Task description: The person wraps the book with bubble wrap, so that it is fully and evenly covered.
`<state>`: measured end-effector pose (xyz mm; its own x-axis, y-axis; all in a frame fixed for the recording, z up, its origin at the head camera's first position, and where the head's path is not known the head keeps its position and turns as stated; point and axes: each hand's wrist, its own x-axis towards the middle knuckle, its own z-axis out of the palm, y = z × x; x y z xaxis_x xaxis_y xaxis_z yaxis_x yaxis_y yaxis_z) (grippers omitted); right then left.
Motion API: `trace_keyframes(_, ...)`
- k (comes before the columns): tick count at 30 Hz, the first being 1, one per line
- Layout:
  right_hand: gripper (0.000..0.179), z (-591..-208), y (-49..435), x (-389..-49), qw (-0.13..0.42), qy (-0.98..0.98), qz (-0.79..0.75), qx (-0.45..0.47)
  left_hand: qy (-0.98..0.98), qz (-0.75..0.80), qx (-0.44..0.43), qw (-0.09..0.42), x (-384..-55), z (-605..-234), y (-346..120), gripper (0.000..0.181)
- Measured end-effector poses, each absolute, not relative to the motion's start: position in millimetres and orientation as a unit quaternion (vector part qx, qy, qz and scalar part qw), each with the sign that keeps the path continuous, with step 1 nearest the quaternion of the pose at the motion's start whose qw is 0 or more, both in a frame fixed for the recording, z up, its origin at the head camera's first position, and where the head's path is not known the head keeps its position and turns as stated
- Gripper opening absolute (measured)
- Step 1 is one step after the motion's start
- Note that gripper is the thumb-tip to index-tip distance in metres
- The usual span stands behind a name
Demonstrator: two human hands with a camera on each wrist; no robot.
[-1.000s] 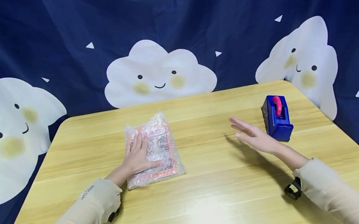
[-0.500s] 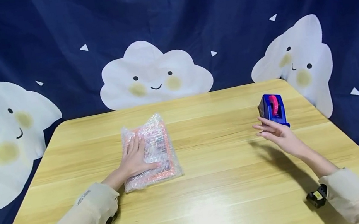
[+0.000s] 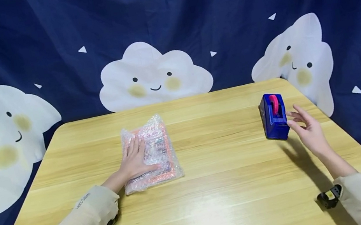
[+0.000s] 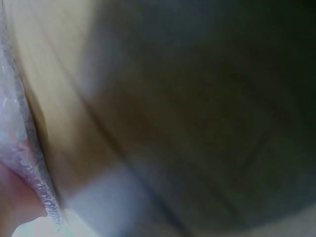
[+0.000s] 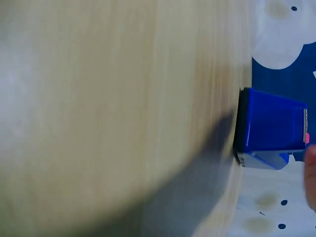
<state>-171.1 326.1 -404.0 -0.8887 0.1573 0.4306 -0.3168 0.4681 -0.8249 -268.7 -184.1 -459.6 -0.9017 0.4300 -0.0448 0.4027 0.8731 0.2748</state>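
A flat package in bubble wrap (image 3: pixel 157 147), with an orange-edged printed item inside, lies on the left half of the table. My left hand (image 3: pixel 135 159) rests flat on it, fingers and thumb spread. In the left wrist view the wrap's edge (image 4: pixel 24 113) shows at the far left, beside a bit of the hand. On the right stands a blue tape dispenser (image 3: pixel 275 121) with a pink-red roll (image 3: pixel 274 104). My right hand (image 3: pixel 310 133) is at the dispenser's right side, fingers loosely bent, thumb and fingertips close to its near right corner. In the right wrist view one fingertip appears near the dispenser (image 5: pixel 274 121).
The wooden table (image 3: pixel 220 185) has rounded far corners. Behind it hangs a dark blue curtain (image 3: pixel 171 7) printed with smiling white clouds. A small black camera (image 3: pixel 329 197) sits at the right wrist.
My right hand has moved right, passing in front of the tape dispenser to its right side. The left hand has stayed on the bubble-wrapped package. The head view has shifted slightly.
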Motion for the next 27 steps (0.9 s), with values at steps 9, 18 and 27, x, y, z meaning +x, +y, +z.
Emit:
trace_keyframes(9,0.069,-407,332,-178,0.107,-0.879,0.465,0.011,0.966,0.134,0.211,0.06,-267,-461,-184,0.121)
trace_keyframes(18,0.051,-407,325,-186,0.121,-0.857,0.501,-0.012,0.965,0.146,0.21,0.054,-267,-459,-184,0.12)
trace_keyframes(27,0.043,-409,315,-186,0.131,-0.703,0.697,-0.051,0.966,0.143,0.21,0.048,-267,-459,-183,0.12)
